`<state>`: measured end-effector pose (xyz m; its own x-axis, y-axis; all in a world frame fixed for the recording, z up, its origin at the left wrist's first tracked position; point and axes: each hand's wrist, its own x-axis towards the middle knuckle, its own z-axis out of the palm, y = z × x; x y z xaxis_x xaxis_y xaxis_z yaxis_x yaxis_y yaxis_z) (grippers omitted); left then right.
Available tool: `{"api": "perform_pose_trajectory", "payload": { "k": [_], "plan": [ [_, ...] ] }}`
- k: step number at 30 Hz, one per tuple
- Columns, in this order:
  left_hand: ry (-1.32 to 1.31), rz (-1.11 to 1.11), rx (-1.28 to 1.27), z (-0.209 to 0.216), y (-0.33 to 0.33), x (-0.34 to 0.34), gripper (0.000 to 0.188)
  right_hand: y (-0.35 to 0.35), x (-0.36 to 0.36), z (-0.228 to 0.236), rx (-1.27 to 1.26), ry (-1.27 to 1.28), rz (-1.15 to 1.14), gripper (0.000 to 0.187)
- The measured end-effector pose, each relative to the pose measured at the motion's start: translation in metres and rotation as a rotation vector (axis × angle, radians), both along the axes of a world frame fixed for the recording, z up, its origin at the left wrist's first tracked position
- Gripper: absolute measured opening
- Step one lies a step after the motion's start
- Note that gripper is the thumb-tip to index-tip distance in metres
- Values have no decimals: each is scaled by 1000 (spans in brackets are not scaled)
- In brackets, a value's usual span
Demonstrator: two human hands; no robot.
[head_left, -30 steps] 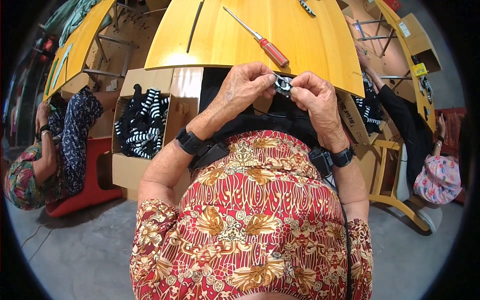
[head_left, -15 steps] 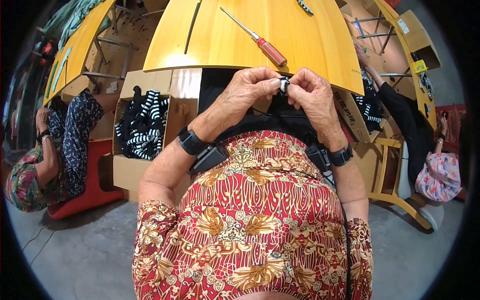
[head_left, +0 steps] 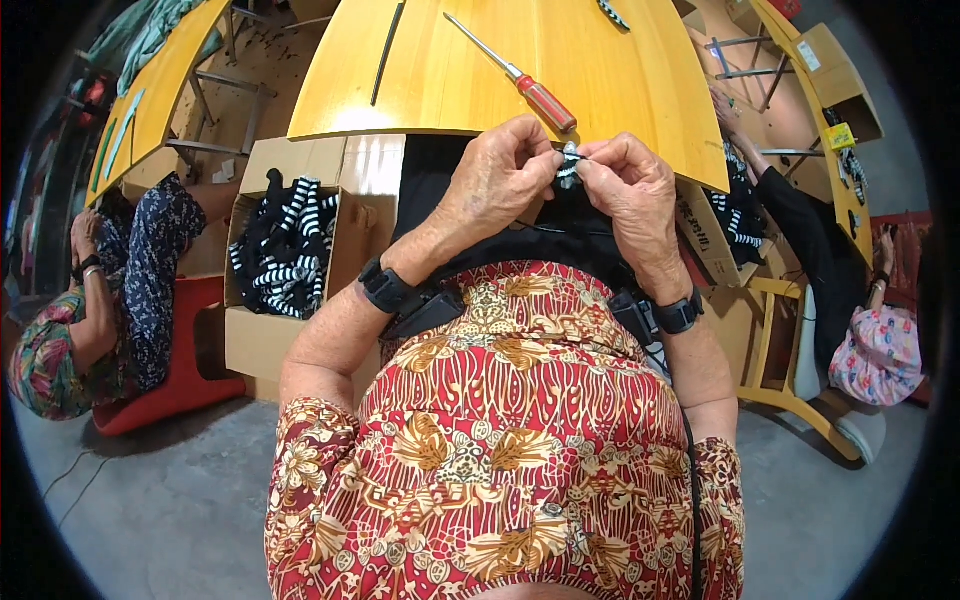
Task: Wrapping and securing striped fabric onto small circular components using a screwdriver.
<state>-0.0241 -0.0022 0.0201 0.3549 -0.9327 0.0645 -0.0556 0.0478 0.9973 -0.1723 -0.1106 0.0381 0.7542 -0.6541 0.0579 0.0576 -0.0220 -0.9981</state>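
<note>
Between my hands, just off the near edge of the yellow table (head_left: pixel 400 112), is a small black-and-white striped fabric piece (head_left: pixel 568 168). My left hand (head_left: pixel 500 178) pinches its left side between thumb and forefinger. On the other side my right hand (head_left: pixel 634 188) grips it the same way, with the fingers curled in. The fingertips partly cover the piece, so its full shape is hidden. Closest to my hands on the tabletop lies a screwdriver (head_left: pixel 545 104) with a red handle, its shaft pointing to the far left.
A thin black strip (head_left: pixel 388 55) and a small striped piece (head_left: pixel 612 14) lie farther back on the table. At my left stands an open carton (head_left: pixel 270 338) full of striped pieces (head_left: pixel 285 245); another carton (head_left: pixel 715 235) stands right. People sit at both sides, by side tables (head_left: pixel 160 95).
Both hands have shifted the striped piece slightly, and more of it shows between the fingertips. My left hand has tilted up a little. The screwdriver lies as before.
</note>
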Motion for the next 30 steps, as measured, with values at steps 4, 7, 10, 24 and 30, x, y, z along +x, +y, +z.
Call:
{"api": "perform_pose_trajectory", "payload": {
  "k": [4,7,10,24,30],
  "plan": [
    [-99,21,-45,-2,-3,-4,12,-2,-1,2,48,2,23,4],
    [-257,-20,27,0,-4,-2,14,-4,-1,3,169,-8,108,9],
    [-308,-44,97,-4,-4,3,15,1,3,10,172,19,127,16],
    [483,-340,-2,-6,10,10,16,-9,-3,1,157,26,104,14],
    [-96,-139,65,2,8,4,22,1,-1,18,-16,195,114,13]
  ]
}}
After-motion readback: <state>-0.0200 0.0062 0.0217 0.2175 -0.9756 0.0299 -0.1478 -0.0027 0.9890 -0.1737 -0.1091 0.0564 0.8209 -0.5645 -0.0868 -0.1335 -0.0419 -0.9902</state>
